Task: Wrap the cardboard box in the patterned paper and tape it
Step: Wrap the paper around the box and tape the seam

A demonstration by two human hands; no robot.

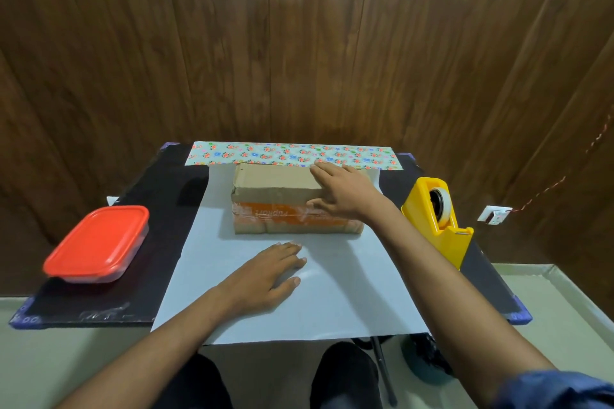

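A brown cardboard box point(275, 188) with an orange band lies on the sheet of wrapping paper point(335, 295), white side up. The paper's far edge is folded over, showing a flowered strip point(289, 153) behind the box. My right hand point(345, 191) rests flat on the box's right top, fingers straight, thumb down its front face. My left hand point(265, 276) lies flat on the paper in front of the box, fingers spread. A yellow tape dispenser point(438, 219) with a roll of tape stands to the right of the paper.
A container with a red lid point(98, 242) sits at the left on the black table point(166, 219). The paper's near edge hangs over the table's front. A wooden wall stands close behind. My knees show below the table edge.
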